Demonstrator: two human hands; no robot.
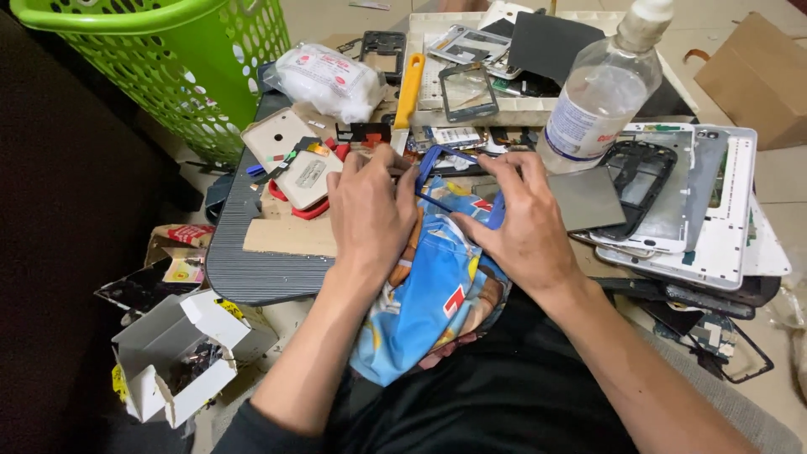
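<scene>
Both hands over the blue patterned cloth (433, 290) at the near edge of the worktop (252, 269), working a thin blue phone frame (458, 181). Left hand (370, 210): grip pinched on the frame's left side, fingers curled, knuckles up. Right hand (521, 219): grip pinched on the frame's right side, thumb and forefinger closed on the blue edge. Frame held just above the cloth, tilted, far end toward the clutter.

Around it:
- Yellow-handled tool (408, 92) lying just beyond the left hand, pointing to the far edge.
- Clear plastic bottle (601, 92) upright, beyond the right hand, near the far right.
- Grey flat panel (588, 199) just right of the right hand, resting on a black phone frame (643, 181) and a stack of white tablet shells (723, 219) at the right edge.
- White tray (471, 105) of phone parts along the far edge.
- White back cover (277, 134) and red-edged part (307, 181) at the left side.
- Green perforated basket (185, 67) off the far left corner; small open white box (172, 353) on the floor, near left.
</scene>
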